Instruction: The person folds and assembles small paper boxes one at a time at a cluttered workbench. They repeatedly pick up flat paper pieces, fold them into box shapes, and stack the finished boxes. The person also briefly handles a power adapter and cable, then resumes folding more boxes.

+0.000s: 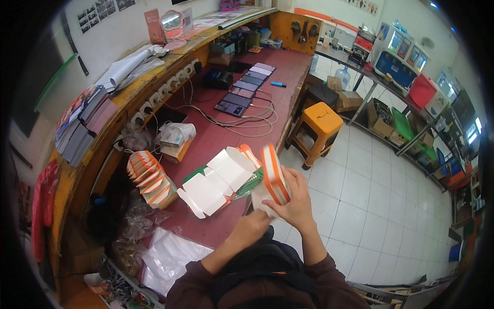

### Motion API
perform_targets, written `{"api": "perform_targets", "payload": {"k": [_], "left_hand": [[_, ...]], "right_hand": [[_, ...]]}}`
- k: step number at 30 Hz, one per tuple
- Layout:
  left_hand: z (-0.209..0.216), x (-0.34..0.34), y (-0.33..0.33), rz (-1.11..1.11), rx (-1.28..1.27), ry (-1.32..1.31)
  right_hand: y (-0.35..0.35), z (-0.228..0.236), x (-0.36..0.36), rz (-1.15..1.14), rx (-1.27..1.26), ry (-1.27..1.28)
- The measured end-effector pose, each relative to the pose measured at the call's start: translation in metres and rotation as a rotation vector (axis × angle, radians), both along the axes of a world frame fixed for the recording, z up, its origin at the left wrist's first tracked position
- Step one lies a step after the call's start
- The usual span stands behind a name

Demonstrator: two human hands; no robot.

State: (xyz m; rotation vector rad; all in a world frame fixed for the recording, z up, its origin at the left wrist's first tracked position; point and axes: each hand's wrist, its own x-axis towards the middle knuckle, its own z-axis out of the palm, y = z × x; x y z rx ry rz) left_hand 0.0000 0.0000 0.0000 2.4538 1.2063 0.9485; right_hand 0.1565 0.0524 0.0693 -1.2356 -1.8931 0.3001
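Closest to me are the dark maroon sleeves [329, 278] coming up from the bottom edge, with both hands meeting just off the counter's edge. The right hand [294, 203] is wrapped around a small orange and white box [274, 177], fingers curled over its far side, and the box stands up on its narrow edge, a bit blurred. The left hand [252, 222] sits just under it and seems to be pinching the white bottom part of the same box, but I can't see the fingertips well enough to say how tight that hold is. My guess is we're mid-assembly, folding or closing this one box, and the next bit probably calls for tucking a flap in while the right hand keeps the box steady, so thumbs need room at the open end. Just beyond the hands, on the red counter [216, 139], lie some unfolded white box blanks [216, 180] with a green one peeking out beside them. Left of that is a fanned stack of flat orange and white boxes [149, 177], and near the bottom left some clear plastic bags [170, 257]. Farther up there's a tangle of white cables [242, 121] running to a row of phones [247, 90] laid face up, plus a blue marker [278, 84]. Off the counter on the white tile floor stands an orange stool [320, 123], and shelves with crates run along the far right.
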Motion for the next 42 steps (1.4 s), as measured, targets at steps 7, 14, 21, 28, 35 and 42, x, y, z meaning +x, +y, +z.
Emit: {"api": "perform_targets", "payload": {"k": [7, 14, 21, 28, 35, 42], "left_hand": [[0.033, -0.024, -0.001, 0.017, 0.123, -0.243], [0.045, -0.051, 0.025, -0.080, -0.267, -0.775], [0.052, -0.039, 0.015, -0.210, -0.132, -0.676], [0.021, -0.045, 0.010, -0.182, -0.460, -0.912], [-0.010, -0.051, -0.014, -0.239, -0.942, -0.813], [-0.003, -0.078, -0.039, 0.182, -1.259, -1.340]], "right_hand": [[0.006, -0.045, 0.008, -0.081, -0.528, 0.392], [-0.046, -0.043, -0.019, 0.306, -0.318, 0.315], [-0.037, -0.008, 0.002, 0.576, -0.204, 0.306], [-0.032, 0.004, 0.006, 0.653, -0.188, 0.081], [-0.018, -0.024, 0.009, 0.323, -0.481, 0.499], [0.001, -0.066, -0.024, 0.515, -1.174, 0.453]]}}
